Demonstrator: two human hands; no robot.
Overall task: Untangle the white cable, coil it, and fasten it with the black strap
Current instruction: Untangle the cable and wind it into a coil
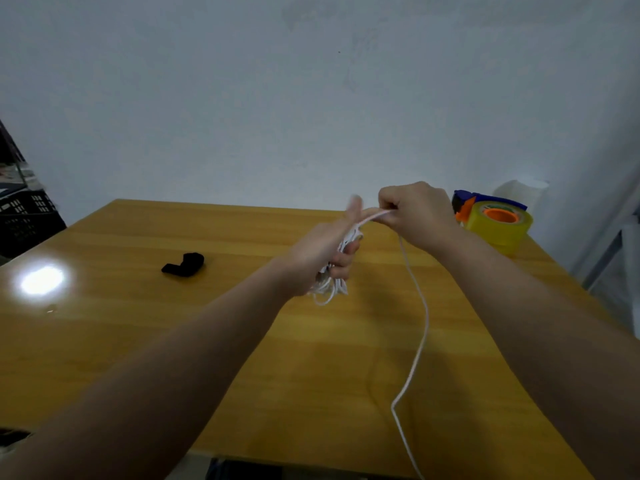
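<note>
My left hand (322,251) is raised above the wooden table (207,323) and holds a bundle of loops of the white cable (420,306), with some loops hanging below the palm. My right hand (415,209) is just to its right and pinches the cable near the top of the bundle. From there the loose length of cable drops down, runs across the table and passes off its near edge. The black strap (183,265) lies on the table to the left of my left hand, untouched.
A yellow roll of tape on a blue and orange dispenser (495,220) stands at the table's far right corner. A black crate (24,216) is beyond the left edge. A bright light reflection (41,280) shows on the table at left.
</note>
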